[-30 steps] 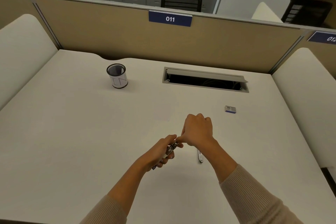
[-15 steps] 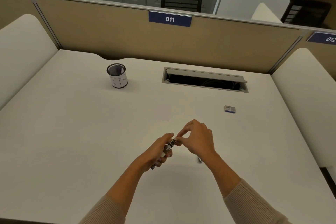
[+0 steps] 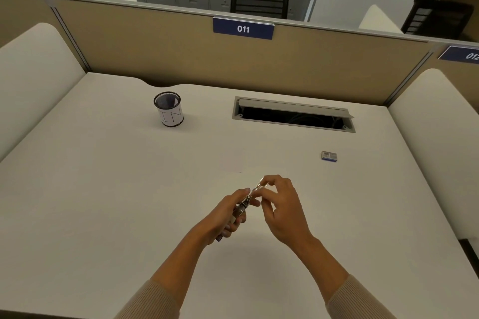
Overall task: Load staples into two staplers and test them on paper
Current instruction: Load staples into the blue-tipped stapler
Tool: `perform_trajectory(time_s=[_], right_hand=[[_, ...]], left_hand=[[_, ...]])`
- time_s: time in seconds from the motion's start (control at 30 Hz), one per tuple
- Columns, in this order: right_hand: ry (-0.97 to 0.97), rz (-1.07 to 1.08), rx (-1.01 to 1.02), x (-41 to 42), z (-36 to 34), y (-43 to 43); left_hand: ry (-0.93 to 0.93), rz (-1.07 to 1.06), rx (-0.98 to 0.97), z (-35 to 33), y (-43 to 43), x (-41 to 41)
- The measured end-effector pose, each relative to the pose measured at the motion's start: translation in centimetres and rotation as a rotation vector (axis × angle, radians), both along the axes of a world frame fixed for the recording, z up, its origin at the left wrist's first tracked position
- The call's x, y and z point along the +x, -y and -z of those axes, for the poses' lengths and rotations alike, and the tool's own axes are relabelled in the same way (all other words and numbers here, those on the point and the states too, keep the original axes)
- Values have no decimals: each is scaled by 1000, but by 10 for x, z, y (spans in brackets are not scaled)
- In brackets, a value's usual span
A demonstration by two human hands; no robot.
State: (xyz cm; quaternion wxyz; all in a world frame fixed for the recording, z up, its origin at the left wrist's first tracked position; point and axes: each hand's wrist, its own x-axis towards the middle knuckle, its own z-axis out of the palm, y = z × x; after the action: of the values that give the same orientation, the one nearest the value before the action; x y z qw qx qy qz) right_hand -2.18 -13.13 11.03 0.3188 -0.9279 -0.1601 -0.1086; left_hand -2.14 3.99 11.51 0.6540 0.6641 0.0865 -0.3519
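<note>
Stapler is held above the tabletop, near centre and on the person's side, between both hands. It does not rest on the surface.

Long axis: slanted, with the rear end low and toward the person and the front end up, away and to the right.

Left hand: fingers curl round the rear and middle of the body, forearm coming in from lower left. This is the carrying grip.

Right hand: wrist raised, palm turned toward the left hand. Thumb and forefinger pinch the shiny far end of the stapler, and the remaining fingers arch loosely above it, holding nothing.

Key relation: the working end lies directly at the right fingertips, so the right hand is the nearer one to act on it. Judgement: the magazine or top arm is being opened for loading. I cannot tell whether staples are already inside, as the part is too small and blurred.

Staple box: flat on the tabletop, beyond and to the right of the right hand, well apart from it. Judgement: the right hand would have to let go to reach it.
</note>
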Motion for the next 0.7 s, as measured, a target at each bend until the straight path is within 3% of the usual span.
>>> perform_trajectory(time_s=[0.13, 0.33, 0.53, 0.7], right_hand=[[86, -18, -177, 0, 5, 5], [146, 120, -333, 13, 10, 19], [164, 222, -257, 13, 17, 16], [218, 106, -304, 10, 21, 14]], left_hand=[[-9, -1, 31, -1, 0, 1], [-19, 13, 52, 4, -1, 2], [-16, 10, 60, 4, -3, 4], [-11, 2, 67, 4, -4, 7]])
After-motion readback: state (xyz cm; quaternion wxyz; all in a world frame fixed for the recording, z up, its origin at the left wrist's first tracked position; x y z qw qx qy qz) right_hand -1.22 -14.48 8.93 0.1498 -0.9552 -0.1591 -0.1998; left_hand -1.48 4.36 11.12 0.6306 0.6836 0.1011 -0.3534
